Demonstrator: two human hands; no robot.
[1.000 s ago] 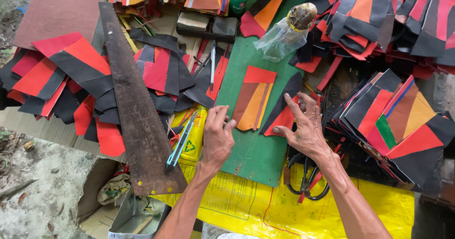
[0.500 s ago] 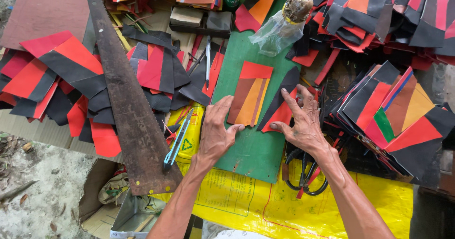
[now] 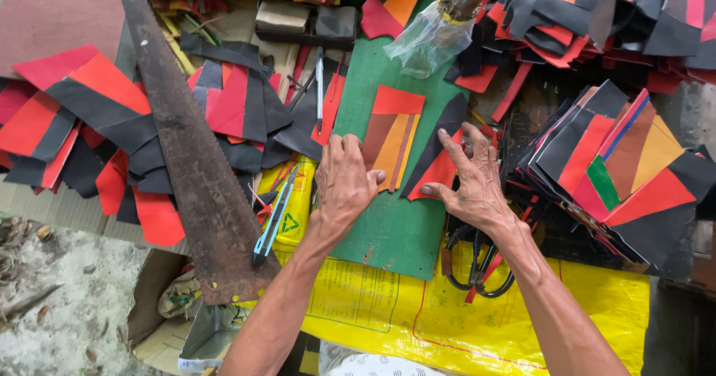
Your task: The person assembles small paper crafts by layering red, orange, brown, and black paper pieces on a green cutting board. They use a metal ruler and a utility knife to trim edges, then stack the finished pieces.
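The left hand (image 3: 344,182) is lying loosely curled, fingers bent onto the green board (image 3: 388,227), fingertips touching the striped red-orange-brown patch (image 3: 391,139). The right hand (image 3: 468,180) is spreading open, fingers pressing a black-and-red patch (image 3: 436,163). The striped patch is lying flat on the board, its long axis pointing away from the person, tilted slightly right.

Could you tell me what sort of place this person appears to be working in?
Probably a small craft workbench, seemingly outdoors. Piles of cut red and black patches surround a green cutting board, with a rusty saw, a utility knife and scissors beside both hands.
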